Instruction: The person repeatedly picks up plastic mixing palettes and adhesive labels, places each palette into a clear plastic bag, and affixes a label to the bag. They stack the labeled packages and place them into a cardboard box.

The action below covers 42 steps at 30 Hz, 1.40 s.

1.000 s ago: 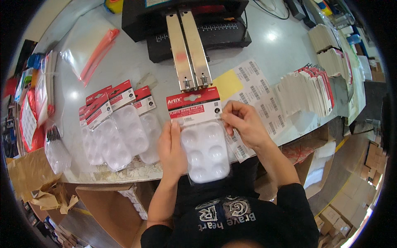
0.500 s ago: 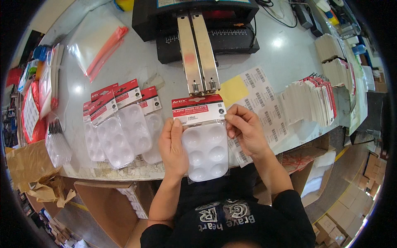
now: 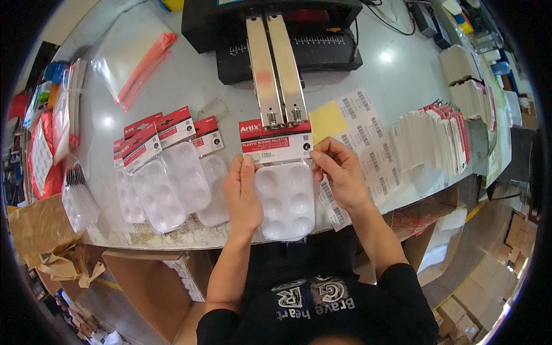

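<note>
A white plastic paint palette (image 3: pixel 285 198) with round wells lies in a clear bag below a folded red-and-white header card (image 3: pixel 276 148). My left hand (image 3: pixel 243 192) pinches the lower left of the card, thumb on top. At the card's right edge, my right hand (image 3: pixel 341 172) grips the corner between thumb and fingers. The card's top edge sits under the twin metal arms (image 3: pixel 277 75) of a black stapling machine (image 3: pixel 316 49), which hide part of it. Several packaged palettes (image 3: pixel 167 190) with similar cards lie in an overlapping pile to the left.
Barcode label sheets (image 3: pixel 368 144) and a yellow paper (image 3: pixel 326 123) lie right of the machine. Header cards (image 3: pixel 434 138) stand in a row farther right. Clear bags (image 3: pixel 129 57) lie at the back left, bagged forks (image 3: pixel 77 195) near the left edge. An open carton (image 3: pixel 149 287) stands below the table.
Both hands have pushed the bagged palette and its header card away from me, so the card's top edge now lies under the ends of the machine's metal arms.
</note>
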Motion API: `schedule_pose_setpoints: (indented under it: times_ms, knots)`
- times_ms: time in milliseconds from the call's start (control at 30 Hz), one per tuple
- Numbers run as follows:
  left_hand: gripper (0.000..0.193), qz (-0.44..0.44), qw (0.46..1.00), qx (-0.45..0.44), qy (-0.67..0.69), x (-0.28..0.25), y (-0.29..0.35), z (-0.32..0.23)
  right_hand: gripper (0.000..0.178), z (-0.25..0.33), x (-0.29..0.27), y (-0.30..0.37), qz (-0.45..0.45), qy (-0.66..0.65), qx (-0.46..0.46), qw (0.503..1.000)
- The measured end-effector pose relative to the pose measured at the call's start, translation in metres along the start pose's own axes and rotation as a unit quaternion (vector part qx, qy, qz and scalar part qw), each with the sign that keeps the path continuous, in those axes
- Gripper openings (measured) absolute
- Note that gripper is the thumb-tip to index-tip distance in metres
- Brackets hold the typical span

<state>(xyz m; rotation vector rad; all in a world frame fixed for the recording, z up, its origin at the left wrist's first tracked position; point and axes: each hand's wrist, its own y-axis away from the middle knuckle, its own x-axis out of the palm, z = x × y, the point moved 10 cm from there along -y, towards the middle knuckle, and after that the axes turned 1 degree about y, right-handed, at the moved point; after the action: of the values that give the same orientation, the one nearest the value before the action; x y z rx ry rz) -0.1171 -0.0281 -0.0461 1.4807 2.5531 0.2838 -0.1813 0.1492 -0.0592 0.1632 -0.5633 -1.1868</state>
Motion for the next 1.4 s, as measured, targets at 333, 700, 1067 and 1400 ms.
schedule_pose_setpoints:
  times_ms: [333,700,1067,1400]
  knots:
    - [0.031,-0.012,0.998,0.052,-0.018,0.002,0.002,-0.015,0.007,0.004,-0.002,-0.005,0.006,0.005,-0.016,1.0]
    - [0.032,-0.018,0.999,0.037,0.012,0.002,-0.028,-0.005,0.009,0.015,0.001,-0.026,-0.009,0.025,-0.063,0.998]
    - [0.024,-0.005,0.999,0.034,0.03,0.01,-0.032,-0.001,0.009,0.023,0.002,-0.03,-0.011,0.034,-0.09,0.995]
    - [0.076,-0.084,0.968,-0.027,-0.236,-0.121,0.001,-0.013,0.019,0.049,0.001,0.018,-0.053,0.381,-0.16,0.909]
